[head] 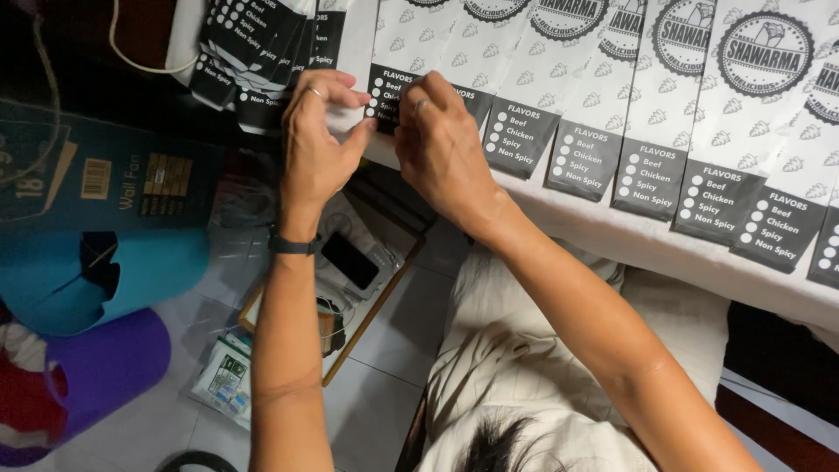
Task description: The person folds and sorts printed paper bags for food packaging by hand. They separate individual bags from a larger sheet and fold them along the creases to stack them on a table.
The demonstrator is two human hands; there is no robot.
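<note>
One printed paper sleeve [393, 83] is pinched by left hand [319, 144] and right hand [441, 144]; its edges should be kept aligned with the row [664, 166].

The table [612, 236] top is covered edge to edge by overlapping paper sleeves [647, 149], with a dark stack [253, 52] at its left end. Bare table shows only along the near edge. Below, a box [105, 175], rolled mats [105, 350] and a tray [358, 271] crowd the floor.
</note>
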